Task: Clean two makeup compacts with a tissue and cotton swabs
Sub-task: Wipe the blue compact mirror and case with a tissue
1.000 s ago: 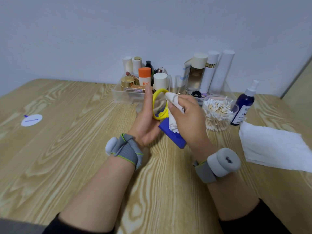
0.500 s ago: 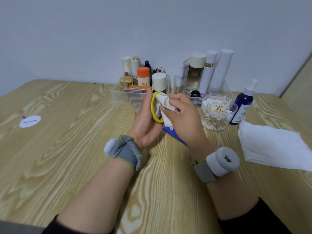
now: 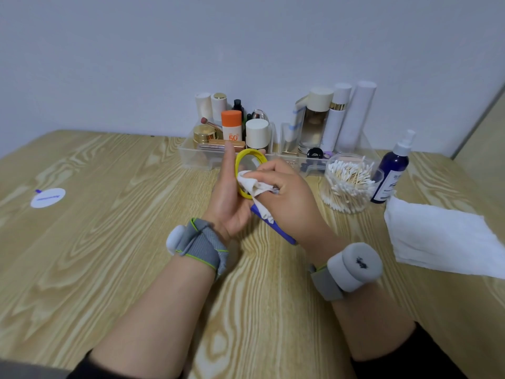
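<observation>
The left hand (image 3: 229,199) is gripping the yellow compact (image 3: 250,155) above the tabletop's (image 3: 109,242) middle. The right hand (image 3: 291,199) is pinching a tissue (image 3: 250,184) against its mirror.

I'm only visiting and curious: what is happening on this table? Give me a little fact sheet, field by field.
activity: wiping the mirror of an open compact
left hand: holds the compact, yellow-rimmed lid up, blue base below
right hand: pinches a crumpled tissue against the mirror
to the right: jar of cotton swabs, spray bottle, folded white towel
at the back: clear tray of cosmetics
surface: wooden table
</observation>
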